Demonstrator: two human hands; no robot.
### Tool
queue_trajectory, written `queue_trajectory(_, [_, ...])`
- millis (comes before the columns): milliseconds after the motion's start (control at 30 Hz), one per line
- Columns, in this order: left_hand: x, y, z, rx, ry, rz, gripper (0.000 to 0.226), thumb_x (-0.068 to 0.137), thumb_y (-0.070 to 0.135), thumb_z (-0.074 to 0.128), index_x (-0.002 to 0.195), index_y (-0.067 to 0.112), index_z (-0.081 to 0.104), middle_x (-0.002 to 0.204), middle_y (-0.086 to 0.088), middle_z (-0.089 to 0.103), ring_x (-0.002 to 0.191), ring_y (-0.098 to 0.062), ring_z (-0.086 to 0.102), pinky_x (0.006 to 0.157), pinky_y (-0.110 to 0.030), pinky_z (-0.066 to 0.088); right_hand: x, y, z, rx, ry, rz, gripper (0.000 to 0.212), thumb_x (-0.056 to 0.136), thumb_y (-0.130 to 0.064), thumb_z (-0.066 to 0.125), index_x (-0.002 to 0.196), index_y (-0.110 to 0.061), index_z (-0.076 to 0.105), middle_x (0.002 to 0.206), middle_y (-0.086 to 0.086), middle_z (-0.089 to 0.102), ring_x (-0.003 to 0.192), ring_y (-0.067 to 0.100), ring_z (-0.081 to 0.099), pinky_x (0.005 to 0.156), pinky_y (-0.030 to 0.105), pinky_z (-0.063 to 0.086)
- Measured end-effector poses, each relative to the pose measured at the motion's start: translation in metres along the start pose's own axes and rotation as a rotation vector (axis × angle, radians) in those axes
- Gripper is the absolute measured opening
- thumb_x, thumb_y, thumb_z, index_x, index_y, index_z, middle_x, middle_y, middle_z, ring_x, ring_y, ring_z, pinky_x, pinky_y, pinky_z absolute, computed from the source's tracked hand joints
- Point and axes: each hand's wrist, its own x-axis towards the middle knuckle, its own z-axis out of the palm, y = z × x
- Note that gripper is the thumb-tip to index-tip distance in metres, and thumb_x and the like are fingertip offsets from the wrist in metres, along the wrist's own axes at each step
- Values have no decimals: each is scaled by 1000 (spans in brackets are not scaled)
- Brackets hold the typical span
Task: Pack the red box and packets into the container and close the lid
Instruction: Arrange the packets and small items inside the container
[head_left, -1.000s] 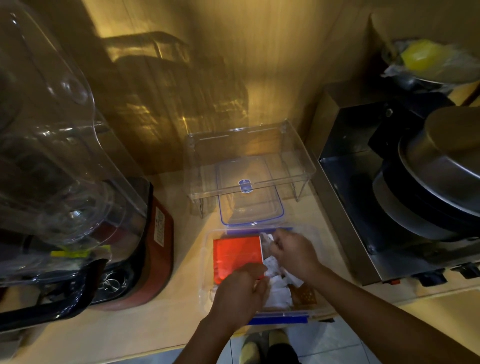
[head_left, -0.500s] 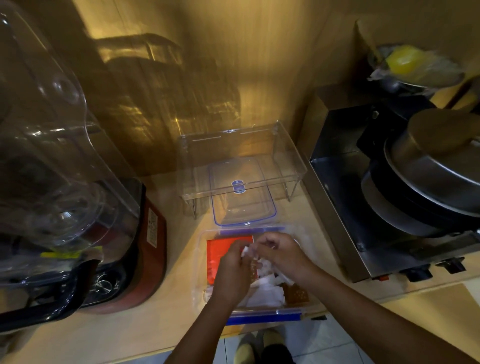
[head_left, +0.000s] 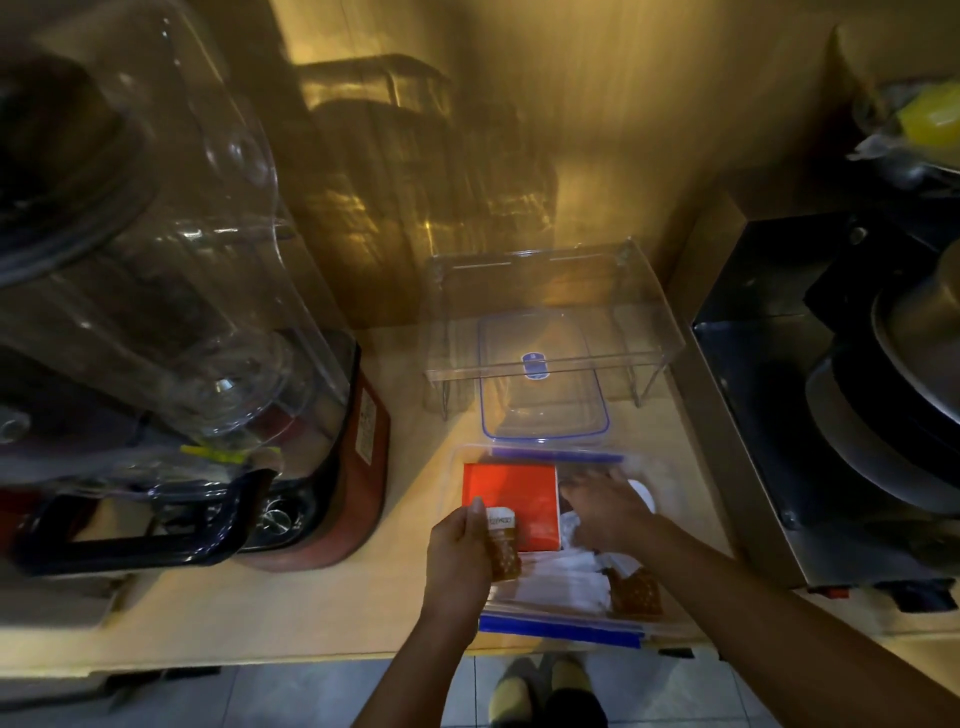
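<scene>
Half a second earlier both hands worked together over the white packets; now the left hand (head_left: 457, 558) had drawn back, fingers gripping a brown-and-white packet (head_left: 503, 543) at the near edge of the flat red box (head_left: 511, 501) inside the clear blue-rimmed container (head_left: 558, 631). The right hand (head_left: 605, 512) pressed among the loose packets, its grip hidden. Packing was unfinished, and the clear blue-edged lid (head_left: 543, 392) lay beyond on the tabletop.

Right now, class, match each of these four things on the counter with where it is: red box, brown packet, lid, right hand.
Things:
1. red box
2. brown packet
3. lid
4. right hand

Places:
A. held in the left hand
B. reaching into the container's right side
C. flat in the container's left side
D. behind the container, under a clear stand

Pairs: 1-C, 2-A, 3-D, 4-B
</scene>
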Motion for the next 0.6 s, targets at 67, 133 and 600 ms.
queue_trajectory(67, [-1, -2, -2, -6, 2, -8, 39, 98, 31, 41, 76, 8, 64, 68, -8, 67, 62, -20, 65, 55, -31, 56, 0, 0, -4, -43, -42, 14, 55, 79, -23, 67, 130, -16, 47, 142, 7, 46, 134, 26, 36, 112, 44, 23])
queue_trajectory(133, [-2, -1, -4, -2, -2, -3, 42, 98, 32, 41, 82, 1, 64, 74, -14, 66, 68, -26, 65, 62, -37, 56, -3, -1, -8, -103, -36, -22, 37, 83, -17, 61, 120, -13, 56, 137, 9, 49, 130, 27, 39, 109, 43, 26])
queue_trajectory(600, [4, 21, 20, -138, -68, -156, 34, 97, 30, 43, 91, 6, 66, 91, -21, 71, 86, -37, 69, 73, -43, 57, -53, 18, -48, 1032, 400, 50, 17, 81, 0, 67, 69, -6, 56, 69, 14, 64, 57, 14, 65, 49, 29, 53])
